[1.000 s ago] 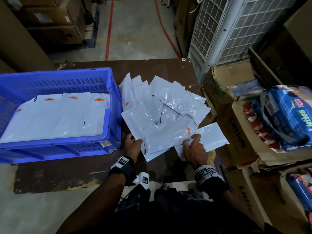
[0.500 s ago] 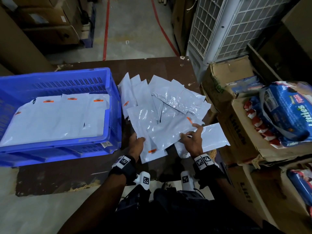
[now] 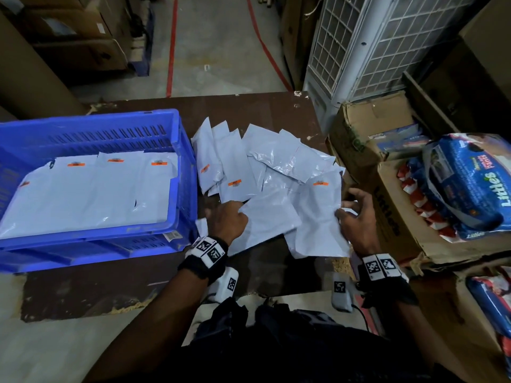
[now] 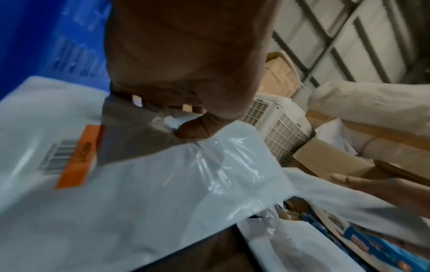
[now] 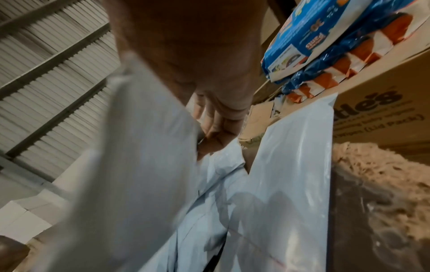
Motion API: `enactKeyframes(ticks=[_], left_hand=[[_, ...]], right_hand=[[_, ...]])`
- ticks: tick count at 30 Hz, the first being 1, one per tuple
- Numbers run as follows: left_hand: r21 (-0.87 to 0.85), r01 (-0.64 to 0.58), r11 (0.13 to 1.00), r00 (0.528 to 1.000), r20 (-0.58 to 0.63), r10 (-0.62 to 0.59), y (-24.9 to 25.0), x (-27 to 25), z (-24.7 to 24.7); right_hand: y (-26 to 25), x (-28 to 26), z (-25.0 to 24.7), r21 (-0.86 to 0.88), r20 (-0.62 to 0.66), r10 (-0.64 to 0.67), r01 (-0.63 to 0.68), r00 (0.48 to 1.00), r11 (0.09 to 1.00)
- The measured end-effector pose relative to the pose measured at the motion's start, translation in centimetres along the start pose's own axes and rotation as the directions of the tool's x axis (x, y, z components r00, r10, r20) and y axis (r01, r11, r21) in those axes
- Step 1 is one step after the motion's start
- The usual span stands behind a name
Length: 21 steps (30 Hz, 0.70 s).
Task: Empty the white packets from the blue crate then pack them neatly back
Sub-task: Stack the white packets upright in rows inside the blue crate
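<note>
The blue crate (image 3: 182, 161) stands at the left of the brown table, with white packets (image 3: 91, 194) laid flat in a row inside it. To its right lies a loose pile of white packets (image 3: 276, 161) with orange labels. My left hand (image 3: 242, 214) pinches the corner of one packet (image 3: 268, 219) at the pile's near edge; the left wrist view shows the pinch (image 4: 193, 127) on crinkled plastic (image 4: 163, 184). My right hand (image 3: 345, 208) holds the right edge of another packet (image 3: 318, 217), thumb on top. In the right wrist view that packet (image 5: 139, 165) hides the thumb.
Open cardboard boxes (image 3: 395, 217) with blue wipe packs (image 3: 470, 183) crowd the table's right edge. A white grilled cooler (image 3: 359, 51) stands behind them. Crumbled board (image 3: 343, 266) shows at the table's near right corner. Floor with red lines lies beyond.
Both hands went from resting at the pile's near edge to gripping packets. The right-hand packet turned from lying sideways to lengthwise, and the hands drew apart.
</note>
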<state>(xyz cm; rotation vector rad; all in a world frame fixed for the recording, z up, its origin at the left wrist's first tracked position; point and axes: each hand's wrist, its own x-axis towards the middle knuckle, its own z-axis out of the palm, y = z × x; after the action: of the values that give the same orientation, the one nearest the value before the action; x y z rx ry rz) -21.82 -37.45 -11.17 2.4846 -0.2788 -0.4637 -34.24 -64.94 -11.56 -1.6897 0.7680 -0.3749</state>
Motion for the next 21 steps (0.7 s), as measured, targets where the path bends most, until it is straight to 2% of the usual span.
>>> enactKeyframes(ticks=[2, 5, 9, 11, 13, 15, 19, 21], left_hand=[[0.231, -0.076, 0.970, 0.997, 0.026, 0.072, 0.5, 0.4, 0.4], [0.484, -0.205, 0.851, 0.979, 0.082, 0.189, 1.4, 0.8, 1.1], [0.581, -0.341, 0.739, 0.936, 0.141, 0.322, 2.1, 0.8, 2.7], [0.532, -0.369, 0.762, 0.923, 0.118, 0.365, 1.9, 0.2, 3.7], [0.494, -0.318, 0.809, 0.939, 0.044, 0.342, 1.7, -0.6, 4.6], [0.483, -0.212, 0.850, 0.962, -0.050, 0.268, 1.4, -1.5, 5.5], [0.391, -0.047, 0.919, 0.988, -0.116, 0.100, 0.9, -3.1, 6.7], [0.303, 0.043, 0.952, 0.987, -0.159, 0.006, 0.8, -3.6, 7.2]], right_hand=[[0.3, 0.0, -0.6, 0.019, 0.020, -0.014, 0.013, 1.000, 1.000], [0.8, -0.1, -0.8, 0.010, 0.072, -0.008, 0.007, 0.997, 1.000], [1.9, 0.2, -0.5, -0.100, 0.109, 0.006, 0.005, 0.994, 0.995], [2.5, 0.2, -0.4, -0.176, 0.111, 0.048, -0.028, 0.993, 0.984], [3.3, 0.1, -0.3, -0.239, 0.101, 0.078, -0.051, 0.992, 0.970], [3.8, -0.3, -0.2, -0.286, 0.098, 0.046, -0.016, 0.994, 0.958], [4.5, -1.1, 0.0, -0.459, 0.171, -0.096, 0.165, 0.981, 0.873], [4.5, -1.7, 0.6, -0.508, 0.167, -0.150, 0.216, 0.974, 0.834]])
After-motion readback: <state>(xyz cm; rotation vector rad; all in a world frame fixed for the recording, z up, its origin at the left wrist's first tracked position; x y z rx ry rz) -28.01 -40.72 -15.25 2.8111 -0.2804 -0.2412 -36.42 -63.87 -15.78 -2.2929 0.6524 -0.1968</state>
